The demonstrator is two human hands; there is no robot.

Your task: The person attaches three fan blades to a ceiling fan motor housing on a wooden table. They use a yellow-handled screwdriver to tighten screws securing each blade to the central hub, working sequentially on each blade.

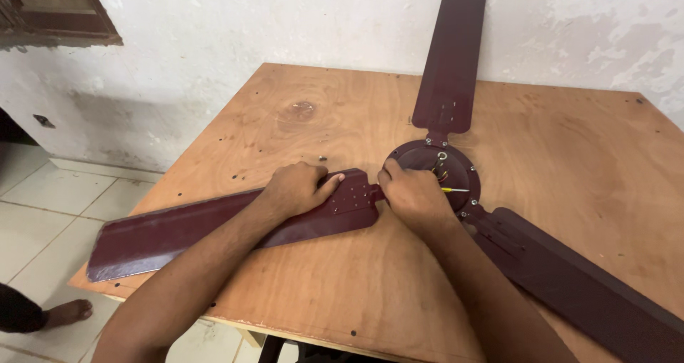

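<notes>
A dark maroon ceiling fan lies flat on a plywood table [299, 292]. Its round motor hub [456, 174] shows coloured wires and a yellow-tipped tool or wire at its centre. My left hand [296, 188] presses down on the root end of the left blade [178, 231], fingers spread over it. My right hand [412, 195] is closed at the joint between that blade's bracket and the hub; what it grips is hidden under the fingers. A second blade [449, 56] points toward the wall, a third blade [577, 284] runs to the lower right.
Two small screws [323, 158] lie on the wood just beyond my left hand. A whitewashed wall stands behind the table. The left blade overhangs the table's left edge above a tiled floor, where another person's bare foot [68, 311] shows.
</notes>
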